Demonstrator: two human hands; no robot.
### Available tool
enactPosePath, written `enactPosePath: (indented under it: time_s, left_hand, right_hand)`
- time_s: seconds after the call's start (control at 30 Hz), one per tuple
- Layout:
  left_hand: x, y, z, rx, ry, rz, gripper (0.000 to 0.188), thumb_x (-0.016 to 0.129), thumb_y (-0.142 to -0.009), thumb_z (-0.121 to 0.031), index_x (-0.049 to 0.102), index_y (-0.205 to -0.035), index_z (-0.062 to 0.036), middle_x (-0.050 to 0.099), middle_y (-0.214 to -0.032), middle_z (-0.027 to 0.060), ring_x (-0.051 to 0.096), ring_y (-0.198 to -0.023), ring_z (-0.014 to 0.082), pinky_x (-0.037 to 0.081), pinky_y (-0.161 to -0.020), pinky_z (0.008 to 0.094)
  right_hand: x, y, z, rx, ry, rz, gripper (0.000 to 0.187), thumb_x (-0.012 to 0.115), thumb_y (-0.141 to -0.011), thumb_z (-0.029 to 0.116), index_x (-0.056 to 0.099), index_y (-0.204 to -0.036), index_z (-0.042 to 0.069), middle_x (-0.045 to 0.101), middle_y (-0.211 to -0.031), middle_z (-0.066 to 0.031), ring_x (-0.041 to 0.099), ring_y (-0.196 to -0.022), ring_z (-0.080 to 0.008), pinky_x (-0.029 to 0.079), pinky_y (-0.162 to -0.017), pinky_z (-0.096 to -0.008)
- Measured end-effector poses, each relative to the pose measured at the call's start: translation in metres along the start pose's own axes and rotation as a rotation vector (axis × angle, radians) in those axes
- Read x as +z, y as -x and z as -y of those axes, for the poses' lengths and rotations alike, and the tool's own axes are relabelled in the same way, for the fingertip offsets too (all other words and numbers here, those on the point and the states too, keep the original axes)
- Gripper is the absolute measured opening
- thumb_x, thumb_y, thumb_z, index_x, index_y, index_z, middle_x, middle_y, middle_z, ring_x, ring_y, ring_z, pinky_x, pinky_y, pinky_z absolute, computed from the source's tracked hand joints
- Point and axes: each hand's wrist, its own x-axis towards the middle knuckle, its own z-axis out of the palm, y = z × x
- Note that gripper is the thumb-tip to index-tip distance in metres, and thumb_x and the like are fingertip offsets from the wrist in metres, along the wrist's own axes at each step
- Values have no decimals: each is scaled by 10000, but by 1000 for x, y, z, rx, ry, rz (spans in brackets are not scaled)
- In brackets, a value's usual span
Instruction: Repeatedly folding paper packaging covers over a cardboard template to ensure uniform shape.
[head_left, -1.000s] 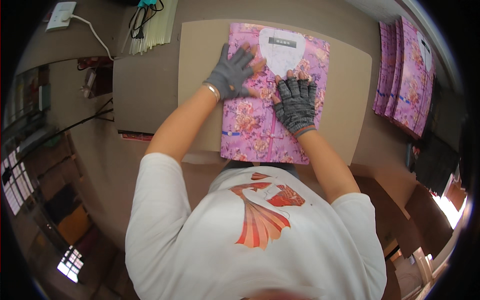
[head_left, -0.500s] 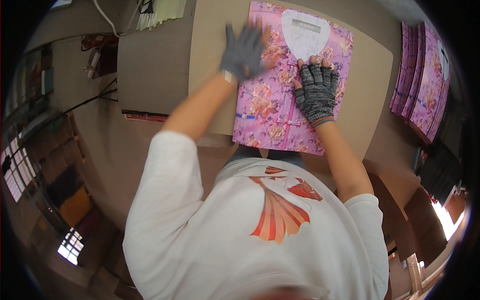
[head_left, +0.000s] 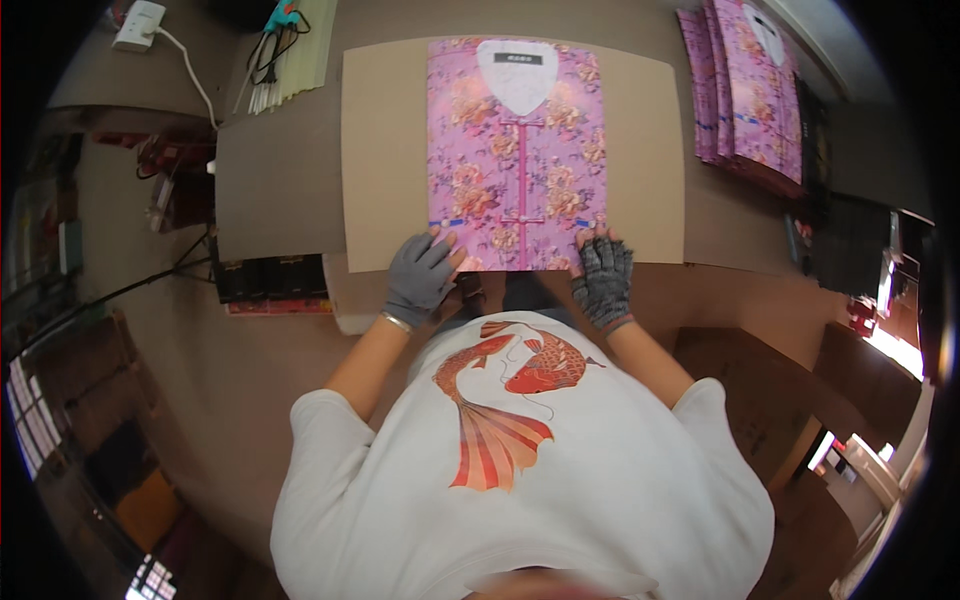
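A flat pink-purple floral folded shirt [head_left: 490, 160] lies upright on a tan board [head_left: 640, 160], its white collar opening at the far end. Whether it is cloth or printed paper I cannot tell. At its near left corner, my left hand [head_left: 420, 275], in a plain grey fingerless glove, has its fingers closed on the edge. My right hand [head_left: 604, 280], in a mottled dark grey fingerless glove, grips the near right corner. The undersides of both corners are hidden.
Similar floral folded shirts [head_left: 750, 100] are stacked at the far right. A teal-handled tool [head_left: 282, 16] and pale sticks [head_left: 310, 55] lie at the far left, near a white power strip [head_left: 138, 25] with a cord. Dark packages [head_left: 270, 280] sit below the table's left edge.
Both hands have come back toward me from the upper part of the folded shirt to its near corners. The shirt now lies straighter on the board; the whole view has shifted.
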Motion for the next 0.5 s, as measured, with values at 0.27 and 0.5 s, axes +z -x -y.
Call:
enactPosePath:
  time_s: [0.27, 0.5]
  left_hand:
    - [-31, -35, -18, 225, 136, -147, 300, 739, -781, -170, 710, -1077, -131, 680, -1151, 99, 606, -1172, 385, 520, -894, 460]
    - [-26, -59, -40, 362, 379, -60, 545, 791, -777, -318, 641, -1263, -121, 578, -1347, 167, 522, -1269, 426, 478, -972, 469]
  right_hand:
    - [-45, -1, 9, 1265, -2464, -271, 183, 614, -975, 249, 582, -1101, 120, 662, -1100, -47, 629, -858, -167, 543, -653, -353]
    - [-87, -28, 52, 1094, -1740, -103, 276, 606, -983, 207, 473, -1224, 189, 605, -735, -20, 591, -589, -165, 474, -481, -284]
